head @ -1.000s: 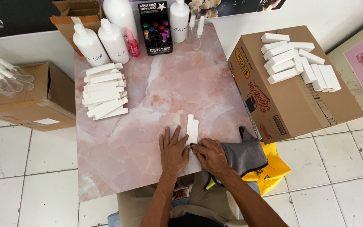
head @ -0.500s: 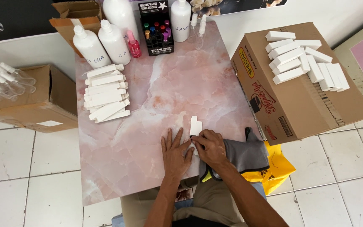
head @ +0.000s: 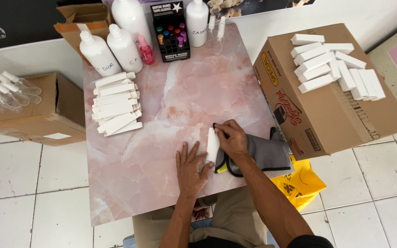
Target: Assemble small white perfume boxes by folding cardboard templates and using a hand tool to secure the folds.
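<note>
From the head view we see a small white box, long and narrow, lying near the table's front edge. Our left hand rests open and flat beside it; our right hand pinches a dark pen against its top.

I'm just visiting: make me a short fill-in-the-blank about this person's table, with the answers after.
1. The right hand presses a dark pen tip onto a small ____ box.
2. The left hand lies flat on the ____ marbled table.
3. More white boxes are piled on a ____ carton to the right.

Answers: white; pink; cardboard
</note>
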